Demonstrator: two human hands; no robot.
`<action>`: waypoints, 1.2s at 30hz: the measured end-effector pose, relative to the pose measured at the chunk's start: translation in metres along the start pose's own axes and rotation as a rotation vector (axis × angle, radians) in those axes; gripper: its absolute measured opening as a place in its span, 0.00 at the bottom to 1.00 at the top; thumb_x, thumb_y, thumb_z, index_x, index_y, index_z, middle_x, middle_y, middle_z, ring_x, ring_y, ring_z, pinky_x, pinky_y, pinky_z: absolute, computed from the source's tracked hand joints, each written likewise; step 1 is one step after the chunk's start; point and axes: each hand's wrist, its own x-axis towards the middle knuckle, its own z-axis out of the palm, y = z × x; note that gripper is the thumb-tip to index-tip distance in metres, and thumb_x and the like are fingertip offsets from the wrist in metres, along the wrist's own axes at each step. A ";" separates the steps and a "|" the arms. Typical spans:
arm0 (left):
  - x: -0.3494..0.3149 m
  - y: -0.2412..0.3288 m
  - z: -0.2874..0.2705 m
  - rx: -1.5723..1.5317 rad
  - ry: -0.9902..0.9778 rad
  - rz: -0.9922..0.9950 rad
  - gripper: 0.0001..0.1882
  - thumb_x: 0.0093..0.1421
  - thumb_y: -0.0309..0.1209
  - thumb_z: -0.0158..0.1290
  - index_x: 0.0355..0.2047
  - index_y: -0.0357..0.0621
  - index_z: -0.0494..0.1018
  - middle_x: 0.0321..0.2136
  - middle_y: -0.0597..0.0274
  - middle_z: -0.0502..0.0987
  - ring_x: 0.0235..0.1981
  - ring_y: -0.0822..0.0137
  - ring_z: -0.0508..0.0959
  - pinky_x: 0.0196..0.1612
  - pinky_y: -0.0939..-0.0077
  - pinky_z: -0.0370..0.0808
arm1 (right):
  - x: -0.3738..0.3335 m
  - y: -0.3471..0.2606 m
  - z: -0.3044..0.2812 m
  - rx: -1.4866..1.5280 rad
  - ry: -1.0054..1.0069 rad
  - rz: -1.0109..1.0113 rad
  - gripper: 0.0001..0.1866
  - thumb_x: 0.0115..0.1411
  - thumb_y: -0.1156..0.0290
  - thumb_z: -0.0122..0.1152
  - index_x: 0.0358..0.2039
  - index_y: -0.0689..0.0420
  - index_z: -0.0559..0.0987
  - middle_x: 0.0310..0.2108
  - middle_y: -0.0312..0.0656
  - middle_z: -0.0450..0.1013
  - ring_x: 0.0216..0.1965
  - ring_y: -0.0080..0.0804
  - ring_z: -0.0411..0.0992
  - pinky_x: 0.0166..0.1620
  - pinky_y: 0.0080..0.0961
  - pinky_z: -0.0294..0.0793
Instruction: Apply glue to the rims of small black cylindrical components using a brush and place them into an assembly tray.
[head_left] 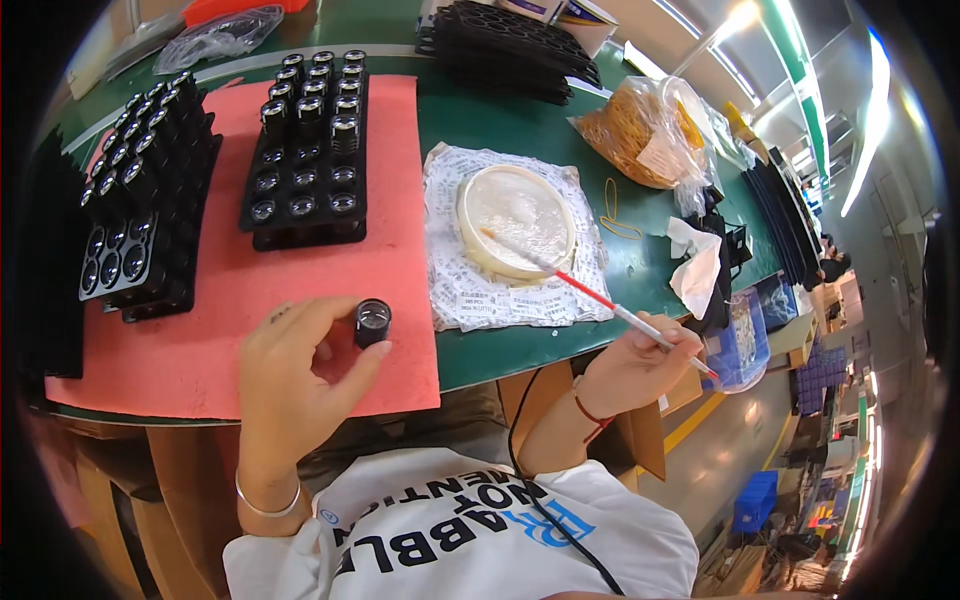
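My left hand pinches a small black cylinder with a glassy lens top between thumb and fingers, above the red mat. In my right hand is a thin paintbrush with a red and pale handle, held like a pen. Its tip reaches over a round, shallow cream dish of whitish, glossy paste; whether it touches the paste I cannot tell. Beneath the dish lies a printed paper pad. Two black trays hold several similar lens-topped cylinders, some standing higher than others.
On the green table, stacked black trays stand at the back. A plastic bag of yellow rubber bands, one loose band and a crumpled white tissue lie to the right. A blue bin sits beyond the table's right edge.
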 end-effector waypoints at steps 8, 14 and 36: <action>0.001 -0.001 -0.006 -0.081 -0.024 -0.207 0.14 0.40 0.36 0.61 0.23 0.41 0.72 0.14 0.66 0.72 0.12 0.72 0.66 0.18 0.80 0.64 | -0.016 0.005 0.000 0.372 -0.081 0.296 0.16 0.63 0.58 0.38 0.26 0.55 0.66 0.14 0.30 0.59 0.17 0.17 0.53 0.23 0.15 0.51; 0.001 0.000 -0.006 -0.207 -0.009 -0.243 0.12 0.41 0.34 0.61 0.21 0.40 0.72 0.16 0.65 0.74 0.14 0.73 0.70 0.18 0.82 0.66 | -0.025 0.005 0.001 0.305 -0.355 0.253 0.15 0.63 0.56 0.37 0.24 0.52 0.61 0.12 0.29 0.55 0.15 0.17 0.50 0.22 0.16 0.47; -0.001 -0.005 -0.011 -0.494 -0.068 -0.362 0.10 0.43 0.29 0.60 0.25 0.37 0.74 0.19 0.63 0.75 0.13 0.81 0.66 0.17 0.86 0.61 | -0.028 0.010 0.000 0.223 -0.414 0.137 0.14 0.62 0.60 0.40 0.24 0.54 0.62 0.13 0.31 0.57 0.16 0.19 0.50 0.22 0.18 0.48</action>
